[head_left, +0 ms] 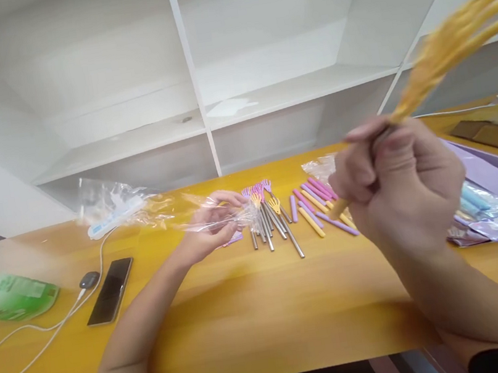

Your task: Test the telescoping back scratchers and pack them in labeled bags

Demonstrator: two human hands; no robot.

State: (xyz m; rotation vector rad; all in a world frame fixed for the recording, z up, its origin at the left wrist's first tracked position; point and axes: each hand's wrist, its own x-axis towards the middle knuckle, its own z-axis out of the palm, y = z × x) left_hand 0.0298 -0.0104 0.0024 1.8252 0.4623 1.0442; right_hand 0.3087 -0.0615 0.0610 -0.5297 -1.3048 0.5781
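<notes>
My right hand (pixel 402 195) is raised at the right and closed around a yellow back scratcher (pixel 453 47), its clawed head blurred and pointing up to the right. My left hand (pixel 211 226) grips a clear plastic bag (pixel 160 215) over the table, and the film trails out to the left. Just right of that hand lie several back scratchers (pixel 269 218) with metal rods and purple, pink and yellow claw heads. Beside them are several coloured tubes (pixel 312 217) in yellow, purple and pink, partly hidden by my right hand.
On the left of the table (pixel 269 320) are a green pouch (pixel 13 296), a phone (pixel 110 291), a white cable (pixel 41 330) and a white power strip (pixel 118 218). A purple box (pixel 491 175) with wrapped items stands at the right. White shelving (pixel 191 64) rises behind.
</notes>
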